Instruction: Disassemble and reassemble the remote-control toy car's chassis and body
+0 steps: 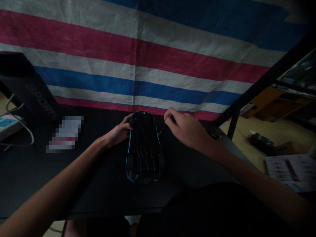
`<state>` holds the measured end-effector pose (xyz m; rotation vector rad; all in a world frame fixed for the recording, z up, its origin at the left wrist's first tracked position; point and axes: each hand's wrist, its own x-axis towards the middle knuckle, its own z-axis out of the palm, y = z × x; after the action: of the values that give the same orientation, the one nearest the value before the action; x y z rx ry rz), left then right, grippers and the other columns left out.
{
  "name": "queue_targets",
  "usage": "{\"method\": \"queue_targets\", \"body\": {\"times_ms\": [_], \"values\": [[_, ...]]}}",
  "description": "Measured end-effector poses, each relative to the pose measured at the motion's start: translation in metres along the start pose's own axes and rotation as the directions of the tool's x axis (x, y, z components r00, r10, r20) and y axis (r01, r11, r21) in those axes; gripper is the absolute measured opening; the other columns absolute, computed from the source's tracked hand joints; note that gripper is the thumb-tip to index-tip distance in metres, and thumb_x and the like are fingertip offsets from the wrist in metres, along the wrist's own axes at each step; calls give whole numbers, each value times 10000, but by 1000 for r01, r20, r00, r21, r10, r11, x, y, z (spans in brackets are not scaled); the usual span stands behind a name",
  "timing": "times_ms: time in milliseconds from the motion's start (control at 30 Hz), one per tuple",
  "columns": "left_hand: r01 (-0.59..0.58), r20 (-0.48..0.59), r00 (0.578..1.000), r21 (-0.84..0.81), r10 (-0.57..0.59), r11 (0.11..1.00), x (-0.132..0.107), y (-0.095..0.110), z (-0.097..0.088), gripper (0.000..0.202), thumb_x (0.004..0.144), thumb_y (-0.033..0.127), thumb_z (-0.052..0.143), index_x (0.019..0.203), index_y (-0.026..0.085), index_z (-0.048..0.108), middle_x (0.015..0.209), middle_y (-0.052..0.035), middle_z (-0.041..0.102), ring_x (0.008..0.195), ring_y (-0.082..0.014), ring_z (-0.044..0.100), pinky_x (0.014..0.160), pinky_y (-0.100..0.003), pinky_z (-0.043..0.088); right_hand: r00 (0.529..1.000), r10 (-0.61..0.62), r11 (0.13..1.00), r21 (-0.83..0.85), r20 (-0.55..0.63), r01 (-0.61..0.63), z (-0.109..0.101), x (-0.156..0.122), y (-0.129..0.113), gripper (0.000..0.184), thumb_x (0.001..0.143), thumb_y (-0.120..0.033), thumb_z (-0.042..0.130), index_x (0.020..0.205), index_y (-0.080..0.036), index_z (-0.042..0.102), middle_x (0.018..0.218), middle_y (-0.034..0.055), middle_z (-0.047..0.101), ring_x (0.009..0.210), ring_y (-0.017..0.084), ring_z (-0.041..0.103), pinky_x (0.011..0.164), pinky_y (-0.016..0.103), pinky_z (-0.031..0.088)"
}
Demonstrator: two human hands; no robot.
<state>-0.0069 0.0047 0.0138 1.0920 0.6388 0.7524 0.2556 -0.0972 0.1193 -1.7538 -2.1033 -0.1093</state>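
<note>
A toy car [145, 148] lies upside down on the black table, its dark underside and wheels facing up and blue edges showing along its sides. The fingers of my left hand [119, 132] are closed on its far left side, by a wheel. To the right of the car, my right hand [186, 128] is curled round the dark handle of a screwdriver [162, 131]. Its thin metal shaft points down and left toward the car's right edge; whether the tip touches the car I cannot tell. Most of the handle is hidden by the fingers.
A striped plastic sheet [158, 79] hangs behind the black table [98, 184]. A dark box marked SPORT [37, 92], a white power strip [11, 126] with a cable and a blurred-out flat item [66, 133] are at left. A yellow-and-black object [214, 135] lies right.
</note>
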Motion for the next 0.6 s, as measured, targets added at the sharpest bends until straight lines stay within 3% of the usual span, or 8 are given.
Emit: {"method": "queue_targets", "body": {"times_ms": [133,300,367,467,533,600], "values": [[11,-10,1000,-17,-12,1000,-1,2,3,944,768,216,727,1652,358,430,1389,-39,657,1197,-267,605,1043,-407,467,999,-31,974,222,-13,33,3,2,-2,96,986,-320,612,990,-243,670,744,-13,681,664,177,609,691,339,357],[9,-11,1000,-22,-9,1000,-1,2,2,911,765,207,731,1623,341,455,1390,-44,652,1179,-263,594,1025,-398,473,995,19,885,461,97,-61,6,21,23,489,1039,-689,556,808,-258,554,639,-36,522,607,166,501,633,339,346],[1,-6,1000,-20,-1,1000,0,1,0,917,765,215,724,1630,342,449,1363,-46,655,1151,-262,593,1004,-398,477,998,53,847,528,32,-62,4,24,41,556,1025,-772,539,812,-259,546,727,-8,578,698,188,562,681,343,419],[3,2,1000,-17,-3,1000,2,-2,-2,940,776,229,713,1658,363,418,1318,-34,659,1108,-254,595,992,-403,478,991,96,888,457,-89,-45,1,17,69,557,1090,-741,461,823,-259,545,769,11,618,782,211,628,777,359,485],[4,5,1000,-20,-4,1000,3,-3,-3,950,776,223,712,1665,373,410,1289,-26,660,1102,-251,593,995,-403,474,991,135,886,445,14,-127,4,4,86,515,1115,-705,438,883,-258,548,749,3,638,721,202,650,750,350,505],[1,5,1000,-28,-1,1000,3,-3,-4,955,771,215,713,1664,374,413,1267,-24,658,1104,-251,591,993,-401,473,970,114,897,397,214,-193,13,-12,102,438,1100,-670,499,948,-262,544,739,-12,651,654,202,654,667,334,490]]}}
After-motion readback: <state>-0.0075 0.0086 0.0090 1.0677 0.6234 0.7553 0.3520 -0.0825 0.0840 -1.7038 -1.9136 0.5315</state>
